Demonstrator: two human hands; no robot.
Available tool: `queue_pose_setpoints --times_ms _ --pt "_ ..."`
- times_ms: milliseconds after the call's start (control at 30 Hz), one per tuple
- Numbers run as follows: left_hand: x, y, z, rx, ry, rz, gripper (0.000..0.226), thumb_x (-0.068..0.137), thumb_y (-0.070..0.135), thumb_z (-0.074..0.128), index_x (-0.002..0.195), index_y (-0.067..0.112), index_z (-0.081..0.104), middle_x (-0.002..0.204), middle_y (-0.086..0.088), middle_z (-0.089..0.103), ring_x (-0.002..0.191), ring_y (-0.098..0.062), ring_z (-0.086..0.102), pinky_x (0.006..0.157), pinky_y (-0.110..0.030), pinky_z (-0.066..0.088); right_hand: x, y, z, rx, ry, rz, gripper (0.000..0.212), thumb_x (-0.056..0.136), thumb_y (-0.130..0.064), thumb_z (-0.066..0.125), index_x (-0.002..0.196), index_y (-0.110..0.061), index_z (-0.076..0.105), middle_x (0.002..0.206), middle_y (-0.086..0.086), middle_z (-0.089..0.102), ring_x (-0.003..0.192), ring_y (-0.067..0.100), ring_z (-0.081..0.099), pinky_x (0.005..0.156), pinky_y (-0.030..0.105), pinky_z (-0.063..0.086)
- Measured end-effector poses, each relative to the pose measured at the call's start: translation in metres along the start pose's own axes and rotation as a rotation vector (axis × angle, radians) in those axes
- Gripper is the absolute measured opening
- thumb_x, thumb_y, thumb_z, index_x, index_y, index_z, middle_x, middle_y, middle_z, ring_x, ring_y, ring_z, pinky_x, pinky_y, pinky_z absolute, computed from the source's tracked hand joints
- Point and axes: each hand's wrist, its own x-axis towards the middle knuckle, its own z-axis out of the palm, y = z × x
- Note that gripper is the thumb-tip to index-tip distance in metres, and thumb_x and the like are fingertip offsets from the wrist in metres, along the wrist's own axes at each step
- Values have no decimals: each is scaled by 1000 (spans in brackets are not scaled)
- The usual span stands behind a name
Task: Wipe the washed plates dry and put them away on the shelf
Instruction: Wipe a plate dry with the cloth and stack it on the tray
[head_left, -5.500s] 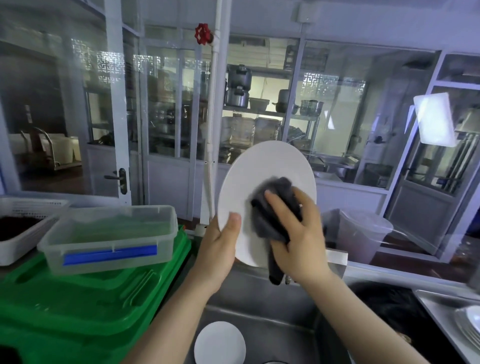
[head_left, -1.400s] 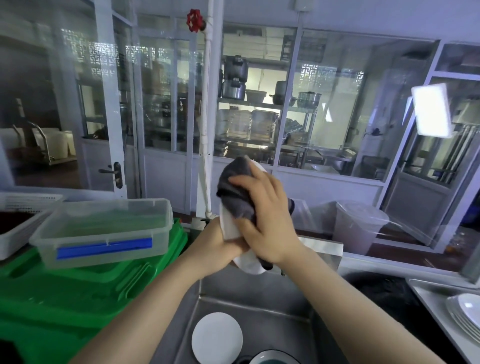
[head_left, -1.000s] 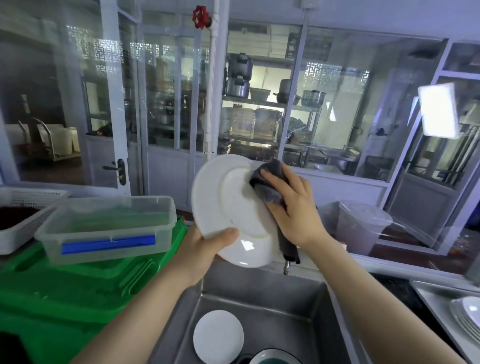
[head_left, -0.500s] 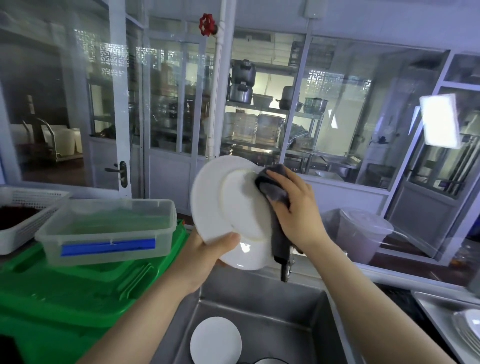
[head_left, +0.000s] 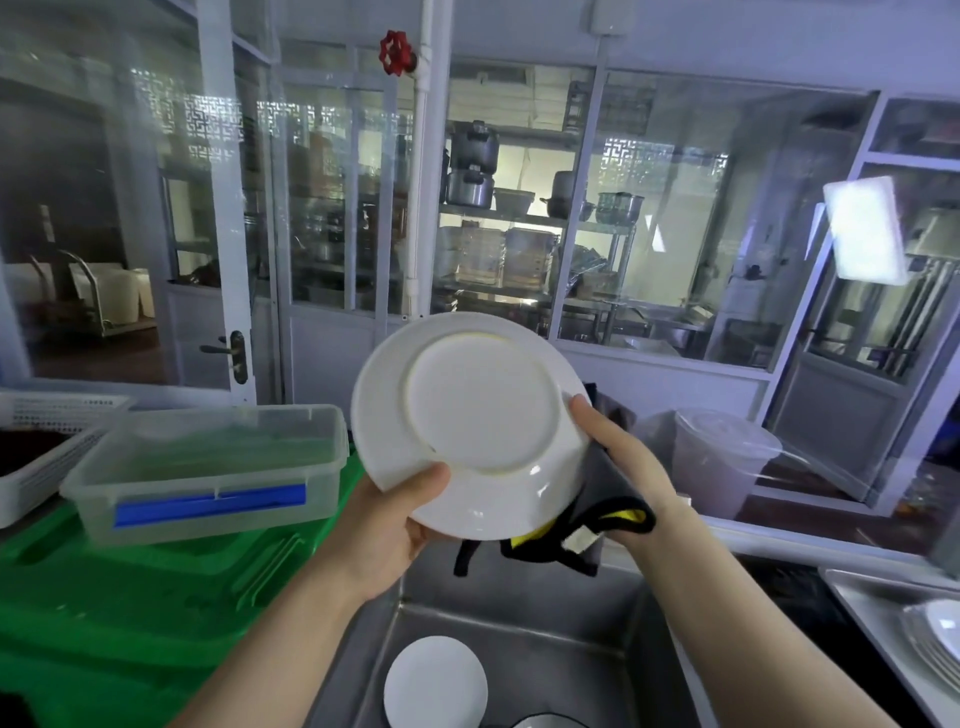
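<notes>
A white plate (head_left: 480, 421) is held upright above the sink, its underside facing me. My left hand (head_left: 392, 525) grips its lower left rim, thumb on the underside. My right hand (head_left: 621, 457) holds the right rim with the thumb in front and the fingers behind, pressing a dark cloth (head_left: 576, 530) with yellow trim against the hidden face; the cloth hangs below the plate. Another white plate (head_left: 435, 683) lies in the steel sink (head_left: 545, 613). A stack of plates (head_left: 935, 642) sits at the far right.
A clear plastic box with a blue clip (head_left: 208, 467) sits on green crates (head_left: 130, 597) to the left, beside a white basket (head_left: 47, 441). A translucent bucket (head_left: 722, 457) stands behind the sink. Glass partitions close off the back. A dark-rimmed bowl (head_left: 550, 721) peeks in at the sink bottom.
The plate has been turned, its underside now facing me. My right hand moved with the cloth from the front face to the right rim and back side. The cloth now hangs lower.
</notes>
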Motion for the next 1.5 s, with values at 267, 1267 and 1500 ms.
queue_pose_setpoints --times_ms 267,1267,1500 --pt "-5 -1 -22 -112 -489 -179 89 73 39 82 144 6 39 142 -19 49 130 -39 47 104 -57 41 -10 -32 -2 -81 -68 -158 36 61 -35 76 91 -14 78 90 9 74 75 26 71 62 33 57" --pt "9 -24 44 149 433 254 16 74 37 67 89 42 74 96 4 75 94 -23 70 72 -44 56 -20 53 1 -1040 159 -972 53 75 -29 66 126 -16 60 130 0 49 123 17 43 107 22 30" --pt "7 -35 56 65 433 314 22 89 24 56 92 29 77 97 -2 76 90 -19 71 69 -28 55 -22 75 -2 -1256 6 -1203 54 86 -40 57 138 -28 48 138 13 40 129 26 37 111 34 26"
